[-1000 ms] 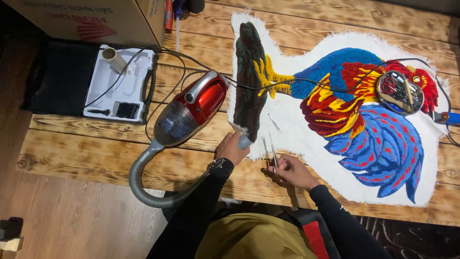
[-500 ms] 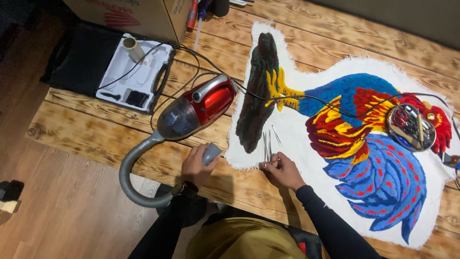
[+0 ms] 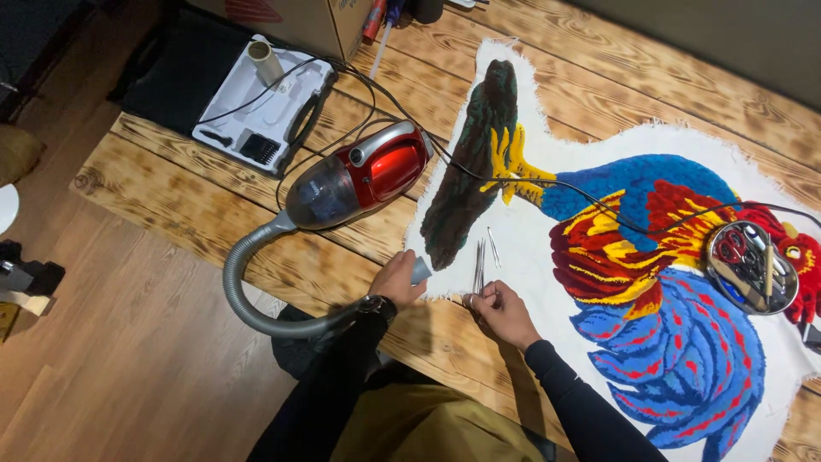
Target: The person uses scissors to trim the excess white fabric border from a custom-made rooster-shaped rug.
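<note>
My left hand point(image 3: 396, 278) grips the grey vacuum nozzle point(image 3: 420, 269) at the near left edge of a tufted rooster rug point(image 3: 633, 257), just below its dark tail. The grey hose point(image 3: 248, 291) loops back to a red vacuum cleaner point(image 3: 359, 175) on the wooden table point(image 3: 197, 205). My right hand point(image 3: 500, 310) rests on the rug's white backing and holds thin metal tweezers point(image 3: 479, 265) that point away from me. Another slim metal tool point(image 3: 493, 246) lies loose on the white cloth beside them.
A round metal tin point(image 3: 751, 267) with scissors sits on the rooster's head. A black cable point(image 3: 547, 175) crosses the rug. A white tool-case tray point(image 3: 256, 107) with a small roll lies at the back left, by a cardboard box point(image 3: 325, 21). Wooden floor point(image 3: 111, 359) lies to the left.
My left hand pulled the nozzle off the rug's tail toward the vacuum, then brought it back to the rug's edge. My right hand stayed on the tweezers. The view shifted left.
</note>
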